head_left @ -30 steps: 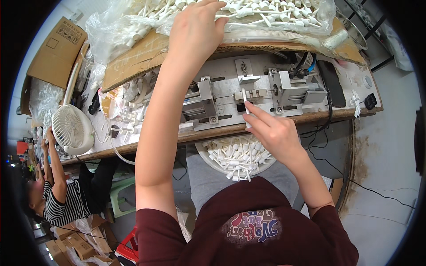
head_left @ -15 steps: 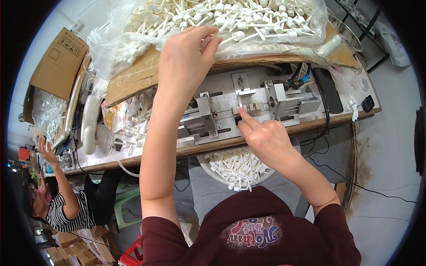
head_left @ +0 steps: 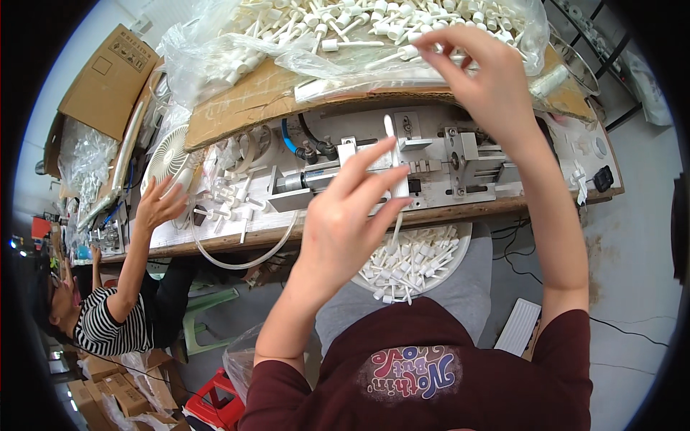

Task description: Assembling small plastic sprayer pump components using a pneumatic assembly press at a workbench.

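My left hand (head_left: 338, 215) is over the metal fixture, its fingers apart. A white stick (head_left: 389, 128) stands along its fingertips, partly hidden behind them; whether they grip it I cannot tell. Just below, another white stick (head_left: 395, 233) is above the white bowl (head_left: 468, 241) on my lap, which is full of white capped sticks. My right hand (head_left: 492, 82) reaches to the front edge of the far heap, thumb and forefinger pinched at the cap of a white capped stick (head_left: 392, 59). Metal blocks (head_left: 467, 154) of the fixture lie between my hands.
The heap of white capped sticks (head_left: 345, 21) lies in clear plastic on cardboard (head_left: 230, 115) above the bench. Hoses and a white fan (head_left: 167, 154) are to the left. A co-worker in a striped shirt (head_left: 111, 316) sits at far left, one hand raised. Cables hang at right.
My left hand has left the heap and come down to the fixture. My right hand has moved from the fixture up to the heap. The view has shifted slightly.
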Motion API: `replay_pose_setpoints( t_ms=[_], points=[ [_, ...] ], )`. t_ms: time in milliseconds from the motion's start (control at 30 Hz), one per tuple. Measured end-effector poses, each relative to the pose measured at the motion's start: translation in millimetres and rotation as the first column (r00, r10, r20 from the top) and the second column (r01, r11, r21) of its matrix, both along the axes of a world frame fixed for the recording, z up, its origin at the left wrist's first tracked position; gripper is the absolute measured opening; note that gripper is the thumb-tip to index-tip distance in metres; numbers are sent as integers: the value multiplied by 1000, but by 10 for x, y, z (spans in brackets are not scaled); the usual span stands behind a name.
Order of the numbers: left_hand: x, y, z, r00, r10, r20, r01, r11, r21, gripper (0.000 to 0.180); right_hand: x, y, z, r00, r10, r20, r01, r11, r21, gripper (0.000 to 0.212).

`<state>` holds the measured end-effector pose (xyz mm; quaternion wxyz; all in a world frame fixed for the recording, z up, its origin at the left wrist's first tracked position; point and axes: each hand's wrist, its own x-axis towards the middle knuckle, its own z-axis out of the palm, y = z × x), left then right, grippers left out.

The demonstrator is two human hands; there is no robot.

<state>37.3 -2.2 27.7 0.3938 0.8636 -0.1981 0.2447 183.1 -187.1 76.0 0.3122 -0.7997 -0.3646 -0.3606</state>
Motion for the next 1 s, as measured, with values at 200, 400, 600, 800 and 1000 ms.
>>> replay_pose_setpoints(
  t_ms=[200,400,600,800,1000],
  points=[
    [-124,-202,-439,989,81,121,-104,974,201,30,684,172,79,913,-201,-354,8,879,-478,22],
    [-64,-289,-720,989,105,104,-134,934,331,27,624,154,-41,945,-21,-327,-94,938,-335,21],
    [27,-314,-652,989,128,68,-144,926,349,27,252,61,53,957,31,-287,-26,999,20,23],
    [33,-294,-633,991,133,27,-135,935,328,27,-216,-29,178,576,367,-731,-72,913,402,29],
    [35,-278,-621,992,125,8,-120,938,326,25,-580,-162,-100,785,264,-561,15,896,443,31]
  ],
)
